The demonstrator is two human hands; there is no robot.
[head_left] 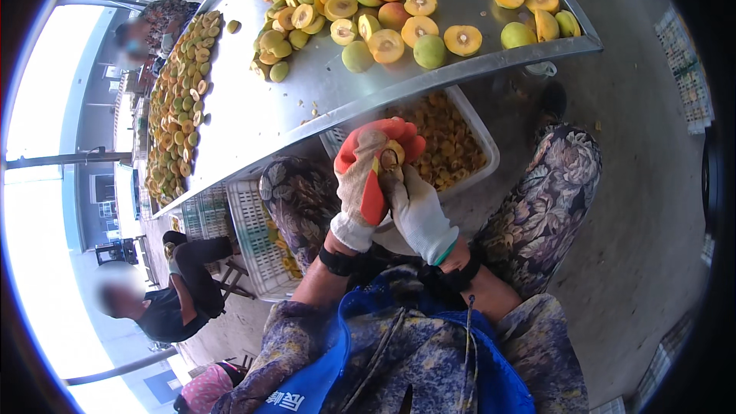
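Observation:
My left hand [366,165], in a pale glove with an orange coated palm, is closed around a yellow stone-fruit half [397,150]. My right hand [422,215], in a white glove with a green cuff edge, is closed on a small tool with a metal loop [388,159]. The loop meets the fruit's cut face; the tool's handle is mostly hidden by my fingers. Both hands are together over my lap, just below the table edge. Green-yellow fruit halves [386,46], many with stones showing, lie on the metal table [337,96] beyond them.
Beneath the table edge stands a white plastic crate [493,155] of brownish-yellow pieces. Another white crate [249,249] stands to the left. More halves [180,123] line the table's left side. One person [172,299] sits at the left, another [165,19] at the far left.

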